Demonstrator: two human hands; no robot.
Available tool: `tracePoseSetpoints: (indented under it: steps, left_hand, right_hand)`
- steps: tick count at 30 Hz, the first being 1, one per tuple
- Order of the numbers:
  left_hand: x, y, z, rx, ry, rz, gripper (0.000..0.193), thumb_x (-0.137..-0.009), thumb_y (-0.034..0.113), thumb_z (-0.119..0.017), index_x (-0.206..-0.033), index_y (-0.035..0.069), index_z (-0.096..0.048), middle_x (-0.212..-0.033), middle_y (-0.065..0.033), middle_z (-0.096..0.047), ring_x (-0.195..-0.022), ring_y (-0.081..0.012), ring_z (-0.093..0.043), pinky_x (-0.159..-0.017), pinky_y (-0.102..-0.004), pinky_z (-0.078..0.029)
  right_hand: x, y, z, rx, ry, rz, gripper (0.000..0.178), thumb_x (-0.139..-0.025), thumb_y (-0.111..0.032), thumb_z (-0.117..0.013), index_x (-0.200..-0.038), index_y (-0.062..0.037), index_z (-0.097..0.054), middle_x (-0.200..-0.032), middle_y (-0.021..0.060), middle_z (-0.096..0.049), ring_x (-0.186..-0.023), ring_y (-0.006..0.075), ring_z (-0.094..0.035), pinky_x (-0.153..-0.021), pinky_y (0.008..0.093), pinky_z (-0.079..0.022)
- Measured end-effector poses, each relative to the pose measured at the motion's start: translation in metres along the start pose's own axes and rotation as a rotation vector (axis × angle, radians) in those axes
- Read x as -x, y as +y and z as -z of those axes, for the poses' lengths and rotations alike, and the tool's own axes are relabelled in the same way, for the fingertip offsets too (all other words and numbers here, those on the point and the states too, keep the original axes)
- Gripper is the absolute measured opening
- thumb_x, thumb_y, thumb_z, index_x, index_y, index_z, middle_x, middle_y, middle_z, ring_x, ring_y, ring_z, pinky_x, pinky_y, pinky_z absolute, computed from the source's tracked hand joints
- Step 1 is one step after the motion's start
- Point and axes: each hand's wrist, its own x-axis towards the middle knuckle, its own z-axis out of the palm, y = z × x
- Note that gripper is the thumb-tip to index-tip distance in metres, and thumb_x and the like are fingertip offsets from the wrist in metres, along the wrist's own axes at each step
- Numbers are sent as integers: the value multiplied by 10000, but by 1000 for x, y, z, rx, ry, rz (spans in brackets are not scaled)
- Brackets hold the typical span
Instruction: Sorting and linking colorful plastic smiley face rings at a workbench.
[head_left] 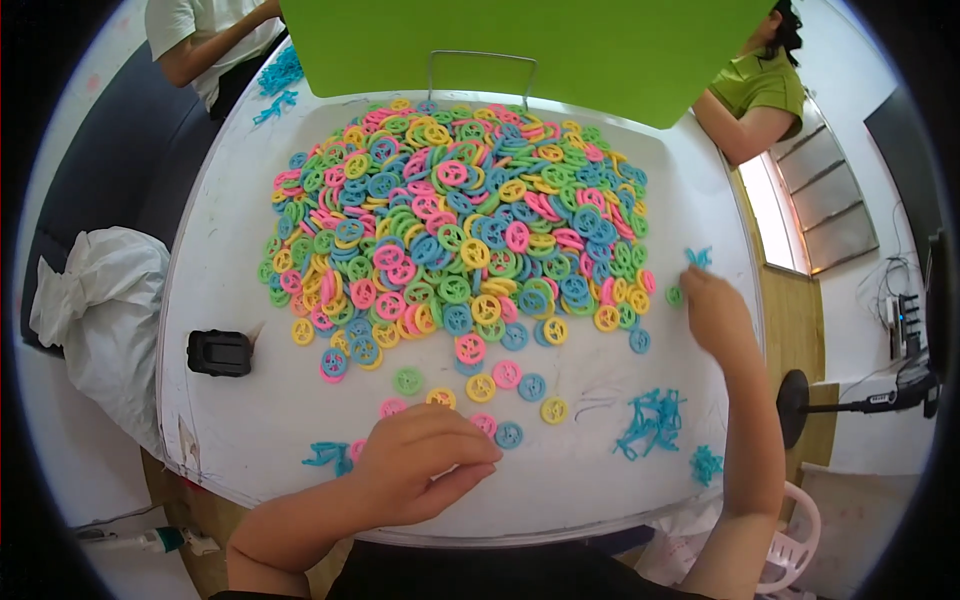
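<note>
My left hand (425,462) hovers low over the near part of the table, its fingers pressed together and curled; what they hold, if anything, is hidden. Around it lie small plastic wheels: a blue wheel (508,435) by the fingertips and a yellow wheel (441,399) just beyond. Out at the right, my right hand (712,308) has its fingers drawn together at a few thin blue plastic pieces (699,257). Whether it grips one of them I cannot make out. A green wheel (674,295) sits beside that hand.
A large heap of pink, yellow, green and blue wheels (452,174) covers the table's middle. More blue pieces (650,422) lie at the near right. A black tray (220,353) stands left. A green board (520,50) rises behind the heap. Two people sit at the far corners.
</note>
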Motion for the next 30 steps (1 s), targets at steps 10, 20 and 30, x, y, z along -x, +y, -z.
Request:
tracePoseSetpoints:
  steps: [10,20,30]
  left_hand:
    - [4,4,-10,-75,27,-44,191,-794,-25,-765,-957,64,-718,-867,-80,-720,-780,-256,-694,-677,-351,-515]
    - [2,5,-2,-132,84,-66,149,-820,-12,-744,-951,55,-724,-900,-85,-726,-796,-251,-682,-695,-341,-514]
    - [2,4,16,-209,183,19,118,-839,-16,-728,-949,27,-714,-905,-89,-719,-790,-213,-680,-709,-317,-511]
  right_hand:
    - [115,-67,51,-295,33,105,258,-875,29,-582,-1114,13,-678,-1206,183,-692,-1054,401,-665,-937,447,-530]
    - [73,-53,10,-243,52,-113,265,-858,-91,-718,-1106,1,-702,-1261,171,-620,-1159,365,-596,-972,425,-493]
    - [84,-95,40,-238,227,175,234,-828,-32,-728,-1059,-10,-694,-1118,158,-650,-1060,346,-634,-902,419,-520]
